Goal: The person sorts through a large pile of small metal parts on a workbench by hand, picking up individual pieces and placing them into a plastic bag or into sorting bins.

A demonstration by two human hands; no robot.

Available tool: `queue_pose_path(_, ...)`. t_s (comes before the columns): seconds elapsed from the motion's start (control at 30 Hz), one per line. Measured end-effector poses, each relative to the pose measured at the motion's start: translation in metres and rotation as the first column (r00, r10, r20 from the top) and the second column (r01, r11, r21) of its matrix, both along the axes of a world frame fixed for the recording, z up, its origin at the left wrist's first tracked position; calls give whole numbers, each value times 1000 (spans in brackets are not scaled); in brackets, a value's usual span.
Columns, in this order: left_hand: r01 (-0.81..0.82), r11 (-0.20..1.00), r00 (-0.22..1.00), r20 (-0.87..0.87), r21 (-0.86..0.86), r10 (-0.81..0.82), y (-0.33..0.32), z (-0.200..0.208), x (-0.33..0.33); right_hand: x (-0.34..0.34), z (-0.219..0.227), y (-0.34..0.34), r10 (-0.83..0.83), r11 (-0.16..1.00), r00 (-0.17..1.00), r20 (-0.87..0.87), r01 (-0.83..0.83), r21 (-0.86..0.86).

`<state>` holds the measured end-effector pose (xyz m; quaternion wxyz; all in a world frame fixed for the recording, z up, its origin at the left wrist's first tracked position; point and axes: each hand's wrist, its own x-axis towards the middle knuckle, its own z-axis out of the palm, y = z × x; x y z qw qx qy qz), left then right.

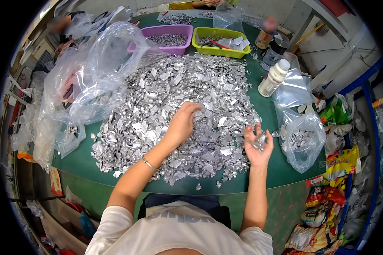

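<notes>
A wide heap of small silver-coloured metal pieces [157,91], some flat and leaf-like, covers the middle of the green table. Over the heap's centre is my left hand [184,122], its fingers bent and drawn together at the pieces; whatever lies between the fingertips is hidden. My right hand [256,152] is turned palm up at the heap's right edge. Several small silver pieces [258,143] rest in it, with the fingers curled about them. Just right of that hand, a clear plastic bag [312,148] stands open with more silver pieces inside.
Behind the heap are a purple basket [176,28] and a yellow-green basket [200,47], both with small metal parts. A white bottle [273,80] and a dark-lidded jar [271,57] stand at right. Large clear plastic bags [93,72] crowd the left. Another person's hands [206,3] show at the far edge.
</notes>
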<state>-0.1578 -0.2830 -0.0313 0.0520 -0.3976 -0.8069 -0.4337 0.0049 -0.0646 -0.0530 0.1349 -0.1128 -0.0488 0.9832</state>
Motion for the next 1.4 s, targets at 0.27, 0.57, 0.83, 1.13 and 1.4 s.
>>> queue_pose_path(0.27, -9, 950, 1000, 5, -313, 11, 1, 10, -3, 3, 4, -3, -82, 592, 900, 427, -301, 748)
queue_pose_path(0.57, -31, 993, 989, 138, -109, 46, 6, 20, -2, -11, -1, -18, -545, -679, 837, 50, -476, 559)
queue_pose_path(0.83, 260, 907, 965, 109, -330, -237, -24, 14, 53, 14, -14, -8, 14, 914, 988, 154, -75, 400)
queue_pose_path(1.13, 179, 777, 982, 155, -604, -106, -35, 16, 70, 28, 1, -43, 111, 993, 990, 92, -107, -49)
queue_pose_path(1.4, 216, 888, 976, 119, -405, -183, -46, 8, 67, 24, -3, -63, 187, 982, 974, 130, -187, -15)
